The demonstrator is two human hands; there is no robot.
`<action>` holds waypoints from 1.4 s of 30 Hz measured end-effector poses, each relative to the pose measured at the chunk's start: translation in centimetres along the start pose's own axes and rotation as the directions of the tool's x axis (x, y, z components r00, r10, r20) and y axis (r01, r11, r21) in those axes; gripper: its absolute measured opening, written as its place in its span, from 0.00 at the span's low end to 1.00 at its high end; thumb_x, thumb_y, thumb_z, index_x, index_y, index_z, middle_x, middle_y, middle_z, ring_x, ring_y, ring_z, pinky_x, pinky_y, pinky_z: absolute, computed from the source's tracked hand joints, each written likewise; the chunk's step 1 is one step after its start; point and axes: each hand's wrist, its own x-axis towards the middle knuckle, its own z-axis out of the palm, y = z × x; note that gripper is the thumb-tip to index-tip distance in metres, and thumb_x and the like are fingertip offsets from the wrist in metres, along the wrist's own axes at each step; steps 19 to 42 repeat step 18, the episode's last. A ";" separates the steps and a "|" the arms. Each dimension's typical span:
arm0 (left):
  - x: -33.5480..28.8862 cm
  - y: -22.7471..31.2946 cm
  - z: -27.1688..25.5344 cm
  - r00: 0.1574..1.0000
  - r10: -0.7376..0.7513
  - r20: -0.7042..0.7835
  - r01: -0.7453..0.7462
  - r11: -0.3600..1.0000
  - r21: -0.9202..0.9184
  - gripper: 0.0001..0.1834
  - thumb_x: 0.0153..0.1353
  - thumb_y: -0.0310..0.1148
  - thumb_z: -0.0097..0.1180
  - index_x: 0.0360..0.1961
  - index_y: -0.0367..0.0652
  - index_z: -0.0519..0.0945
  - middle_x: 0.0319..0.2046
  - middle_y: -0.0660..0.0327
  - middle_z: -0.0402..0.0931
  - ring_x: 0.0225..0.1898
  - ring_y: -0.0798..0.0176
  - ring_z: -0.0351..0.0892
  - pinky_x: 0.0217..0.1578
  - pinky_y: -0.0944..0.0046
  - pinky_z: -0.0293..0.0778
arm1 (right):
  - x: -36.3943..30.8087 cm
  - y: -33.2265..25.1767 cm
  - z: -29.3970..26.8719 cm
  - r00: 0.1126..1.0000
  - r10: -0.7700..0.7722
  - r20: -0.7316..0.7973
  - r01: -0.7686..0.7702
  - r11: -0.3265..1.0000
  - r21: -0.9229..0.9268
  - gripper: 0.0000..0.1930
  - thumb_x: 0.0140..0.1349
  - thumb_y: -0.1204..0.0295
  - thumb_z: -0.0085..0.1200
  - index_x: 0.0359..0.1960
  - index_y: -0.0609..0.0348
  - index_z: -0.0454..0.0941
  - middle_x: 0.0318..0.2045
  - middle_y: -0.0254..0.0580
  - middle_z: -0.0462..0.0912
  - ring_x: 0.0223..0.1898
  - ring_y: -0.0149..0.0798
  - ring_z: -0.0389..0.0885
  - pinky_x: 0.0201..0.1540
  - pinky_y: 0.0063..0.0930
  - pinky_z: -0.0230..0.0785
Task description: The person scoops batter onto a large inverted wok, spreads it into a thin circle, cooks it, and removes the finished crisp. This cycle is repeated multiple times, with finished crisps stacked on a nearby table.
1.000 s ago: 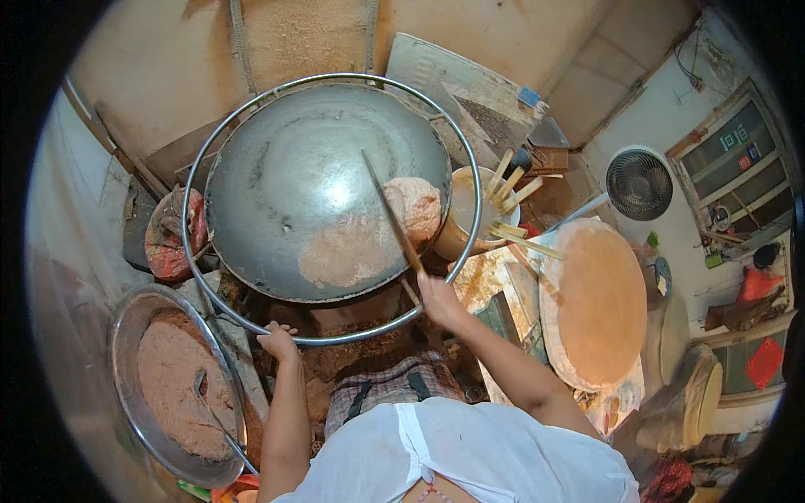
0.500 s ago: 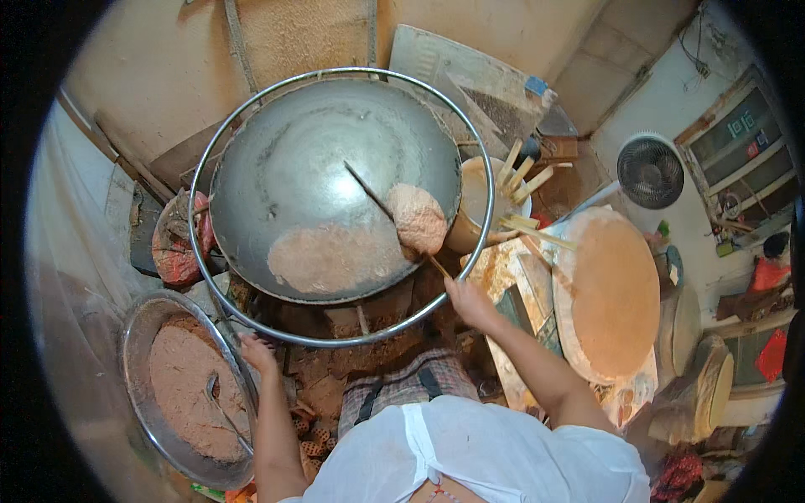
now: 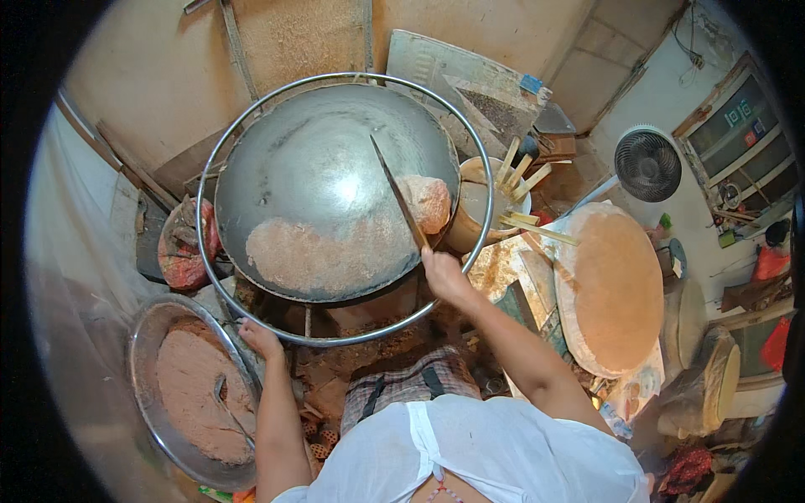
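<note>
My right hand [image 3: 446, 277] is closed round the wooden handle of a long, thin-bladed spatula [image 3: 390, 180], held slantwise over a large round grey griddle [image 3: 285, 159]. Just right of the blade is a moist pinkish lump of dough [image 3: 429, 204], partly hidden by it. A thin rough layer of the same dough [image 3: 323, 256] coats the griddle's near part. A shiny metal ring [image 3: 352, 75] encircles the griddle, and my left hand [image 3: 262, 338] is closed on its near left side. Close to that hand stands a wide metal basin [image 3: 144, 394] of pinkish dough [image 3: 197, 381], a metal ladle [image 3: 228, 407] resting in it.
Right of the griddle, a pail [image 3: 470, 239] holds several wooden sticks. Beyond it lies a round board [image 3: 566, 318] with a brown round sheet [image 3: 616, 281]. A fan [image 3: 647, 166] stands farther right. A red bag [image 3: 180, 251] sits left of the ring.
The spatula has swung more upright, and its handle end has moved inward from the ring. The dough layer reaches farther left and is larger. My left hand has risen onto the ring.
</note>
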 end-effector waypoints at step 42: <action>-2.5 9.6 1.5 0.822 -0.483 0.303 0.548 0.816 -0.184 0.28 0.67 0.56 0.44 0.43 0.36 0.70 0.13 0.57 0.69 0.11 0.60 0.68 0.11 0.63 0.66 | 0.1 6.6 -3.0 0.985 -0.065 0.158 0.138 0.848 -0.512 0.16 0.65 0.71 0.44 0.54 0.57 0.67 0.33 0.54 0.79 0.32 0.55 0.80 0.31 0.46 0.72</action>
